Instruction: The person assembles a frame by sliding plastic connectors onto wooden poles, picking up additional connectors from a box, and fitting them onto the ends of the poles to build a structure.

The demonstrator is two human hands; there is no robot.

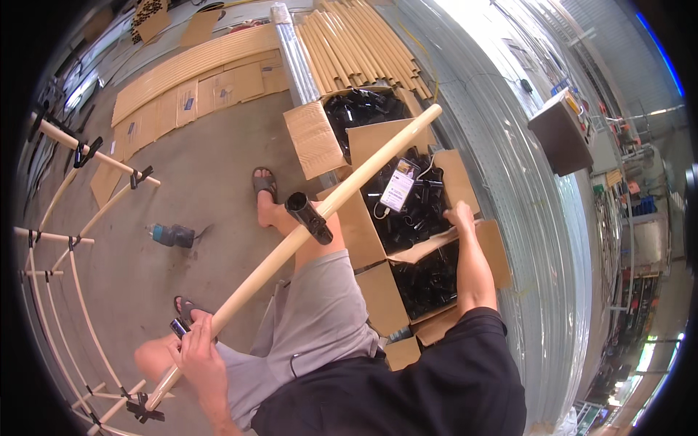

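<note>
A long beige pipe (273, 258) slants across my lap, its far end rising over the open boxes. My left hand (198, 358) is closed around its lower part, with a small black pipe joint (179, 328) by the fingertips. Farther up the pipe sits another black pipe joint (310, 218); a black joint (145, 409) is also at the near end. My right hand (459, 216) is at the right edge of a cardboard box (360, 225) full of black joints (414, 218). Its fingers look curled; whatever they grip is hidden.
A phone (399, 186) with a white cable lies on the joints. More boxes of joints stand before and behind, beside long metal profiles (534, 218). Beige pipes (356, 47) are stacked beyond. At left are a pipe frame (73, 254) and a teal power tool (172, 235) on the floor.
</note>
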